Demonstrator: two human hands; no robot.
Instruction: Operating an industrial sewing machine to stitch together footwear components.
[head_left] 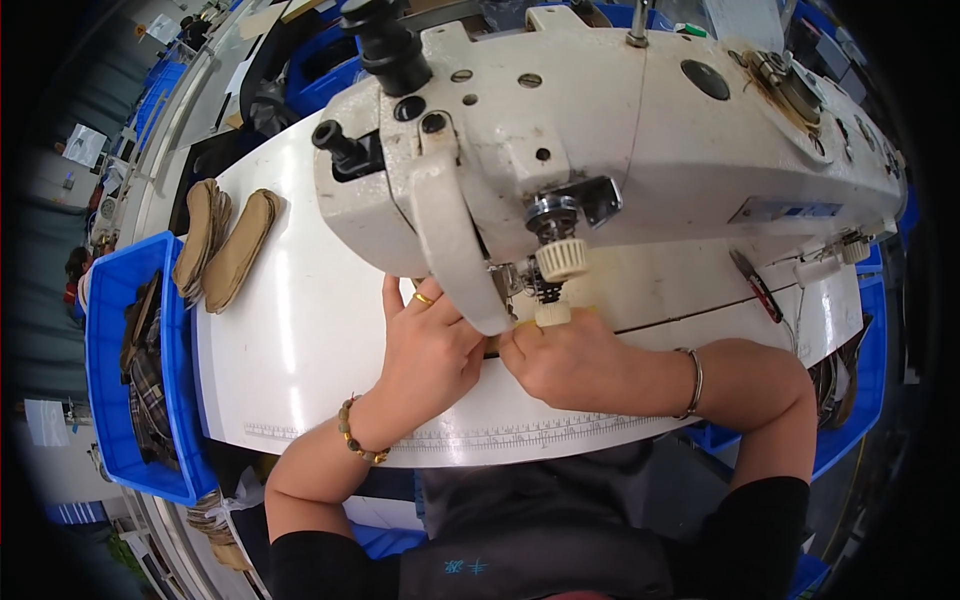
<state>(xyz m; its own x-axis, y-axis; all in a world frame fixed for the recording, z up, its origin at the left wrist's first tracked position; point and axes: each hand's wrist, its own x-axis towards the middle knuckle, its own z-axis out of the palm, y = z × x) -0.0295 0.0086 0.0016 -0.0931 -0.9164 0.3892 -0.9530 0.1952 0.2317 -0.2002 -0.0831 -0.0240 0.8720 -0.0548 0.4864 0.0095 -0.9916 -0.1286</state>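
A white sewing machine (600, 120) stands over the white table, its needle area largely behind the take-up lever cover (450, 240) and the thread tension knobs. Just left of the needle is my left hand (430, 345), fingers bent and partly hidden by the machine. My right hand (560, 358) is closed right of it, knuckles up, close under the lower cream knob (553, 314). Between the two hands a sliver of tan fabric (491, 346) shows, gripped at the needle area; most of it is hidden by my fingers.
Two stacks of tan, sole-shaped pieces (240, 250) lie at the table's left. A blue bin (178, 400) with plaid cloth stands beside them, another blue bin (862, 400) at the right. Small thread snips (757, 287) lie right of the machine; a printed ruler (480, 437) runs along the front edge.
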